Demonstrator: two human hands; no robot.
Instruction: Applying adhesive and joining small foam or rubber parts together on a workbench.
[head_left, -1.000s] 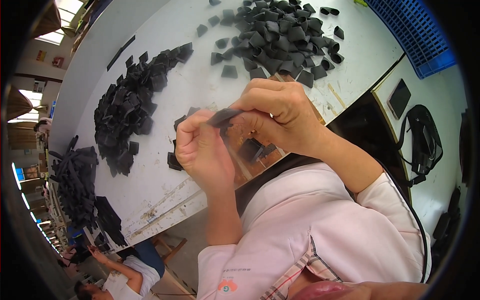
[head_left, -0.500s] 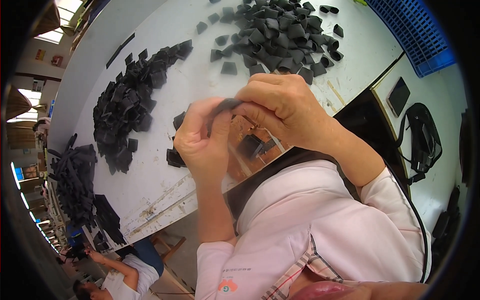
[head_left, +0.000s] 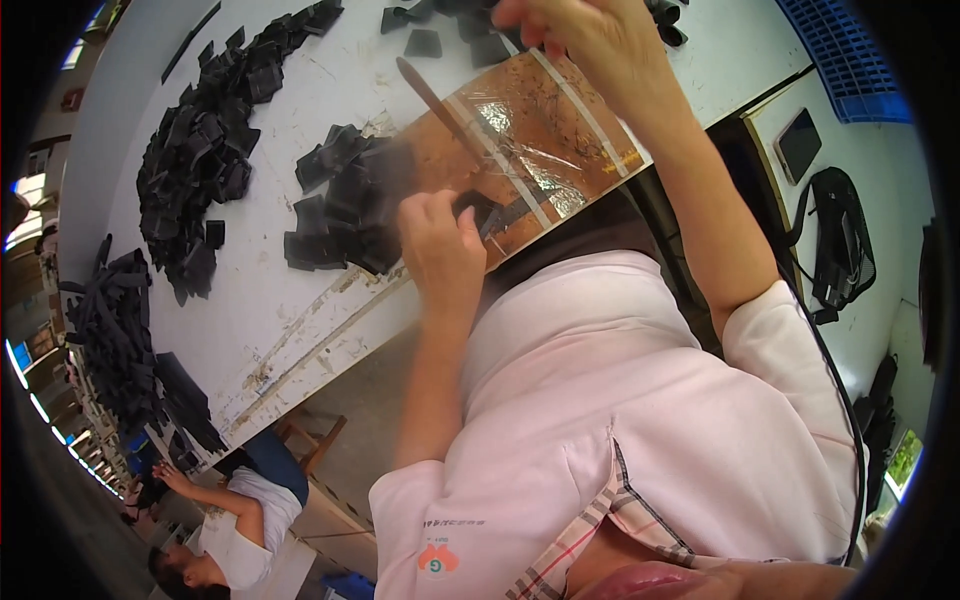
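Note:
At the board's near left corner is my left hand (head_left: pixel 437 250), fingers curled and thumb raised. A small black piece (head_left: pixel 478 209) lies against its thumb side; whether the hand grips it is hidden. My right hand (head_left: pixel 590 45) reaches to the top edge, over the far heap of black pieces (head_left: pixel 488 47), its blurred fingers apart and partly cut off. Between the hands lies the brown board (head_left: pixel 570 115) with clear wrapping and pale strips. A thin brown stick (head_left: pixel 432 95) slants across its far left edge. Left of the board sits a small pile of folded black pieces (head_left: pixel 345 215).
A long heap of black pieces (head_left: pixel 205 150) spreads to the left, with dark strips (head_left: pixel 110 330) beyond it. At right are a blue crate (head_left: pixel 850 70), a phone (head_left: pixel 798 145) and a black mesh bag (head_left: pixel 840 240). A co-worker (head_left: pixel 240 530) sits at lower left.
My hands have parted from the black piece they held together. The right has gone up to the far heap, the left down beside the board. The board and stick are now uncovered.

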